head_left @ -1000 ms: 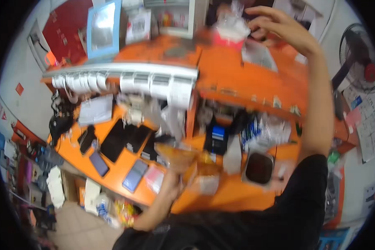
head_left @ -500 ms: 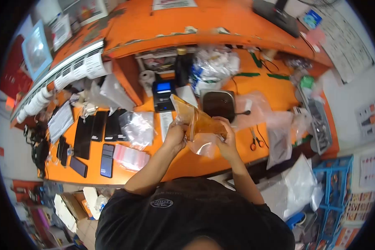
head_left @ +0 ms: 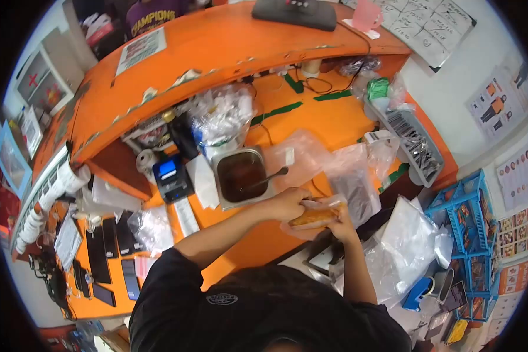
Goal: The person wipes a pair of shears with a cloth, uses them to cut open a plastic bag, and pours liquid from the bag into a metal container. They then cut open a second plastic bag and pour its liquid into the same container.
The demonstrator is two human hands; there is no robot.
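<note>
Both of my hands hold a clear plastic bag of orange-brown liquid in front of my body, near the counter's front edge. My left hand pinches the bag's upper left part with closed fingers. At its right end, my right hand grips it, fingers wrapped round the plastic. Just left of the bag stands a square metal pan with dark red-brown sauce in it. A ladle or spoon with a dark handle rests across its right rim.
Pink plastic bags lie behind my hands. A card terminal stands left of the pan, with phones further left. On the right are a grey tray of packets, blue plastic baskets and clear plastic sheets.
My view has turned to the right. The bag has moved right, toward the counter's front edge, and is now tilted lower. My left hand has shifted to its upper side.
</note>
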